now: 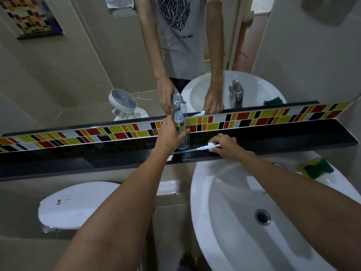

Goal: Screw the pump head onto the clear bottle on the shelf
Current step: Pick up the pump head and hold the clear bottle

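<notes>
A clear bottle [181, 122] with an open neck stands upright on the black shelf [293, 137] below the mirror. My left hand [169, 133] wraps around the bottle's left side, thumb across its front. A white pump head [210, 146] with a long thin dip tube lies flat on the shelf, just right of the bottle, tube pointing left. My right hand [227, 146] rests on the pump head with fingers closed over its nozzle end. The mirror repeats both hands and the bottle.
A white sink basin [224, 202] sits under the shelf at the right, with a green and yellow sponge [316, 167] on its rim. A white toilet cistern lid [78, 204] lies lower left. A coloured tile strip [273, 116] runs behind the shelf.
</notes>
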